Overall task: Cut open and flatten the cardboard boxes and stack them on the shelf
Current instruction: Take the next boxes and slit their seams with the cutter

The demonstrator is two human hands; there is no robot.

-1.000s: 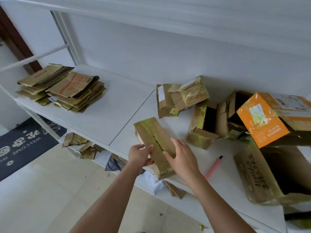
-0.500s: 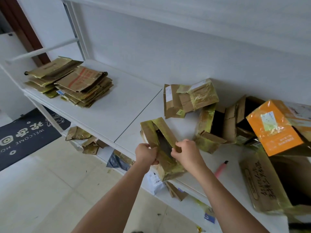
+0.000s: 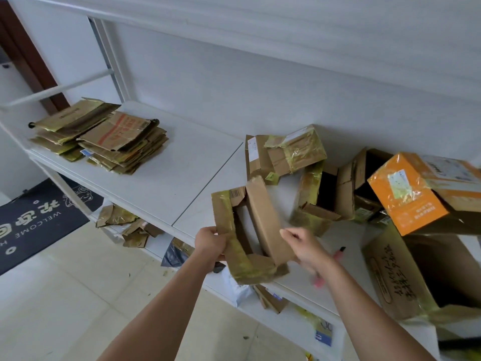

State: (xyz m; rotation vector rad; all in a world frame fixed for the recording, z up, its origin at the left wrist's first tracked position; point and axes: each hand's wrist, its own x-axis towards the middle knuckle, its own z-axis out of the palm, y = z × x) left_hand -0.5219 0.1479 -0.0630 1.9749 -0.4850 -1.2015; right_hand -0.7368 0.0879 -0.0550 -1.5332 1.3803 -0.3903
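Note:
A small brown cardboard box (image 3: pixel 263 217) with yellowish tape is held over the front edge of the white shelf (image 3: pixel 166 183). Its top is split open and the two flaps stand spread apart. My left hand (image 3: pixel 210 243) grips the left taped flap. My right hand (image 3: pixel 304 246) holds the right flap near its lower end, fingers curled on the cardboard. A stack of flattened boxes (image 3: pixel 104 136) lies at the shelf's far left.
Several unflattened boxes crowd the right: a taped one (image 3: pixel 294 152) by the wall, an open one (image 3: pixel 317 196), an orange one (image 3: pixel 411 191), a large brown one (image 3: pixel 406 272). A pink cutter (image 3: pixel 338 255) lies behind my right hand. Scraps (image 3: pixel 125 222) sit on the lower shelf.
The box's top slit has been pulled wide: both flaps moved apart, my left hand going left and my right hand going right. The view has shifted slightly.

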